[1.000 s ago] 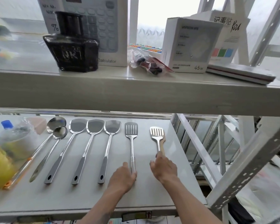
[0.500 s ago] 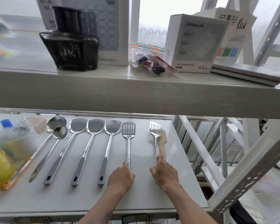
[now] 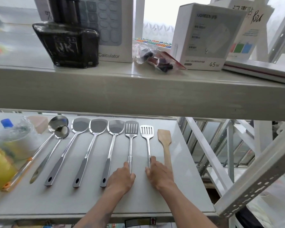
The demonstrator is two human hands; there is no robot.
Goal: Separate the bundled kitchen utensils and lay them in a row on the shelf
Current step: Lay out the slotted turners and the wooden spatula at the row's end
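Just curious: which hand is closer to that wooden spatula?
The right hand: it lies just left of the wooden spatula, beside its handle. The left hand sits further left, past both slotted turners.

Bare forearms, no sleeves, left hand point(image 3: 122, 179), right hand point(image 3: 160, 174) ungloved.

Shiny steel utensils point(image 3: 131, 145), wood spatula point(image 3: 165, 145)

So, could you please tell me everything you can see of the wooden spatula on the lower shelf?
The wooden spatula is a flat, pale-brown tool of bare wood with a broad, squared blade and a narrow, straight handle. It lies flat on the lower shelf, blade pointing away, at the right end of the utensil row, beside the slotted turner without touching it. The right hand covers its handle end; whether it touches is unclear.
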